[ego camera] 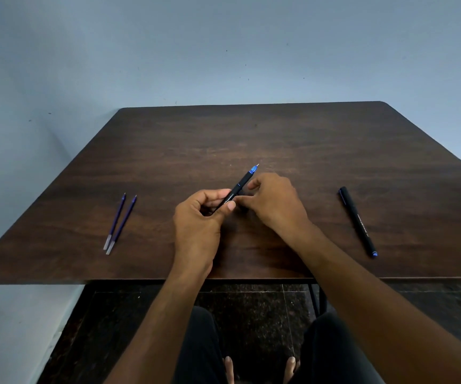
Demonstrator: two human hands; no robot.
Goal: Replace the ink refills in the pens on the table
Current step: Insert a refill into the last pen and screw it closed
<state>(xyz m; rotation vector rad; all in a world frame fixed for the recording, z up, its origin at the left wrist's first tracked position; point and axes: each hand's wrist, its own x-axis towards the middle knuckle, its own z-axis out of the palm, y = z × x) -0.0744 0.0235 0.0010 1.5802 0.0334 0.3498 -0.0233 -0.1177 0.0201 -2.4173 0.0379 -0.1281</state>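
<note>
My left hand grips the rear of a black pen held above the middle of the dark wooden table. Its blue tip points up and to the right, uncapped. My right hand sits just right of the barrel, fingertips curled near it; whether they hold something small I cannot tell. Two blue ink refills lie side by side on the table's left. A second black pen, capped, lies on the right.
A pale blue wall stands behind and to the left of the table. The table's front edge runs just above my knees, with a dark speckled floor and my bare feet below.
</note>
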